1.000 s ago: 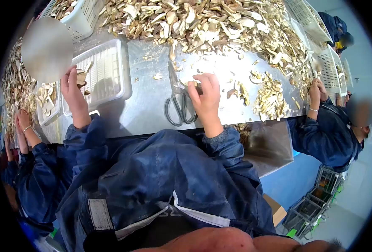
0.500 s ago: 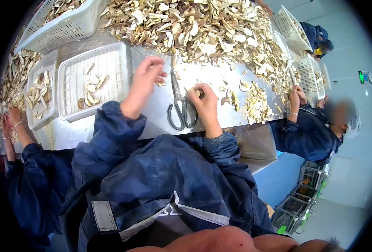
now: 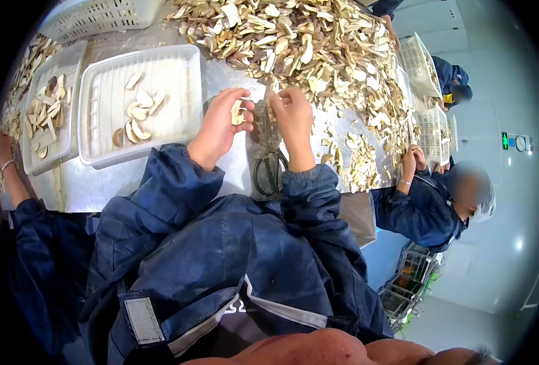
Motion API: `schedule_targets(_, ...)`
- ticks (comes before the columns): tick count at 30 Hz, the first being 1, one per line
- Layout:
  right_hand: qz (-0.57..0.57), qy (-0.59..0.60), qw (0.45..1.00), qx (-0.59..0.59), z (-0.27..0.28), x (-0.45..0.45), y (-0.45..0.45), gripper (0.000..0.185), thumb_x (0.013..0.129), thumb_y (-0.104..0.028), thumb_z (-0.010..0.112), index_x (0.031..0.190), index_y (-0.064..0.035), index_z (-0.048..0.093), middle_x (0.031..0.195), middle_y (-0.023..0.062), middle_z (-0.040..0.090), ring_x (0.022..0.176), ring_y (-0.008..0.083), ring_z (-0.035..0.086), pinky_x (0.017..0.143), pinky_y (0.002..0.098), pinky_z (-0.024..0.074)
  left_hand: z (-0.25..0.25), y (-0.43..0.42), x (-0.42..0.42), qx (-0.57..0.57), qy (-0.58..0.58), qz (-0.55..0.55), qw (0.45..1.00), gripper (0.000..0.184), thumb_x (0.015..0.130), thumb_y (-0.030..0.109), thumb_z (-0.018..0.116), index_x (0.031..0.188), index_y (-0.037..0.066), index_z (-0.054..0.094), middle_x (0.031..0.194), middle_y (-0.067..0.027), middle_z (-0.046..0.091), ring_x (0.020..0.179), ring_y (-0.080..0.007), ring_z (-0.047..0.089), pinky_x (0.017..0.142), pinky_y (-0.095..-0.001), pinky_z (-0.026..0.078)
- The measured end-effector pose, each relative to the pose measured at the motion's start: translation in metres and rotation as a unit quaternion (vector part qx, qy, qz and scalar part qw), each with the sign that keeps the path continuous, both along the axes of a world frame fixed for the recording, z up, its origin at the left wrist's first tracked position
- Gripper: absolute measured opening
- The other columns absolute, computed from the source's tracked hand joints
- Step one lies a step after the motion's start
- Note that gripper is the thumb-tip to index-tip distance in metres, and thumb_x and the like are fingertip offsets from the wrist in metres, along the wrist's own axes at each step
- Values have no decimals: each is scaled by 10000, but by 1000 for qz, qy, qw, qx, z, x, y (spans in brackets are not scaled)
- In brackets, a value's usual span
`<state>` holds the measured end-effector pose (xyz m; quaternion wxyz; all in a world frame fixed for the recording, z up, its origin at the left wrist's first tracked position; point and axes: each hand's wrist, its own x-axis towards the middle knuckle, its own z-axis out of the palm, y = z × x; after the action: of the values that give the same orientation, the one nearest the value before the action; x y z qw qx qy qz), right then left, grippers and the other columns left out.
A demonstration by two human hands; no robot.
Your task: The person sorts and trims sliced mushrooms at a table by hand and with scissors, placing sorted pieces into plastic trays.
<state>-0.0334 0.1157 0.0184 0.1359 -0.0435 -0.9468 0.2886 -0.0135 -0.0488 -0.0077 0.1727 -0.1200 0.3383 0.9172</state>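
My left hand (image 3: 221, 128) is curled beside the scissors, its fingers and thumb around a pale mushroom slice (image 3: 237, 113). At the near edge of the heap of sliced mushrooms (image 3: 281, 45), my right hand (image 3: 295, 118) has thumb and fingertips pinched together; what they hold is too small to make out. Black-handled scissors (image 3: 268, 173) lie on the metal table between my wrists, blades toward the heap. To the left, a white tray (image 3: 187, 91) contains several larger slices. Small trimmed pieces (image 3: 359, 164) form a little pile right of my right hand.
A second clear tray (image 3: 69, 131) with slices is farther left, near a co-worker's hand (image 3: 3, 152). A white basket (image 3: 99, 18) stands at the back left. More baskets (image 3: 418, 64) and another co-worker (image 3: 431, 194) are on the right. The table's front edge runs close to my body.
My right hand has moved from beside the scissors handles up to the heap's edge. My left hand has curled around a slice. The view has shifted slightly.
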Motion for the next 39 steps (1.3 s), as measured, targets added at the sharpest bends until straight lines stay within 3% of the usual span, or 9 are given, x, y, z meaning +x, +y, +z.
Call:
schedule_targets(4,4,-49,996,77,-16,-8,7,299,821,-322,732,841,-31,666,789,146,671,710,331,649,633,421,497,-5,0,-1,-28,46,-22,998,202,987,235,545,1062,56,600,855,-48,613,668,-117,595,541,-265,489)
schedule_targets(7,4,-31,1000,2,-13,0,16,277,821,-295,711,860,-22,688,765,162,683,674,351,645,633,419,504,-3,1,-1,-44,47,-19,998,186,982,215,552,1053,51,604,846,-48,612,670,-117,592,546,-258,481)
schedule_targets(12,37,-132,939,-316,20,33,22,198,906,-137,639,915,58,671,735,58,676,650,94,603,606,238,471,1,7,4,-64,53,-29,996,219,987,216,551,1117,43,584,892,-49,621,706,-116,600,580,-250,491)
schedule_targets(15,73,-153,894,-414,21,43,23,187,901,-109,630,967,63,664,782,50,677,682,98,599,643,227,468,8,10,7,-87,72,-49,992,254,997,246,551,1160,52,573,933,-46,622,732,-109,598,601,-245,494)
schedule_targets(23,121,-165,873,-442,26,56,13,232,885,-58,611,1071,75,645,824,54,682,728,89,606,653,228,468,2,12,6,-95,92,-58,990,188,954,264,639,1011,90,597,849,-12,599,720,-88,582,578,-231,450)
schedule_targets(30,41,-2,994,-98,-10,30,27,157,868,-120,699,1005,-44,716,836,105,679,730,147,622,675,274,486,-3,5,-2,-55,72,9,996,183,944,241,639,982,74,575,824,-51,635,695,-121,613,570,-252,487)
schedule_targets(33,142,83,986,31,-23,23,31,178,826,-164,728,955,-41,724,928,135,637,842,280,613,748,361,497,-1,6,-1,-51,78,-12,996,224,944,226,623,1068,53,552,871,-77,661,740,-153,656,602,-280,529)
schedule_targets(36,113,0,993,23,-21,38,56,159,808,-149,721,921,-37,724,907,134,629,841,303,608,756,361,498,0,5,-1,-47,74,-24,996,246,938,199,607,1117,48,533,895,-81,663,762,-171,666,638,-303,556)
schedule_targets(39,4,48,986,159,-18,54,89,137,813,-111,679,914,-30,724,912,165,663,866,322,641,769,388,510,5,5,4,-33,47,-34,998,232,933,162,586,1128,42,556,899,-65,662,788,-167,666,665,-323,566)
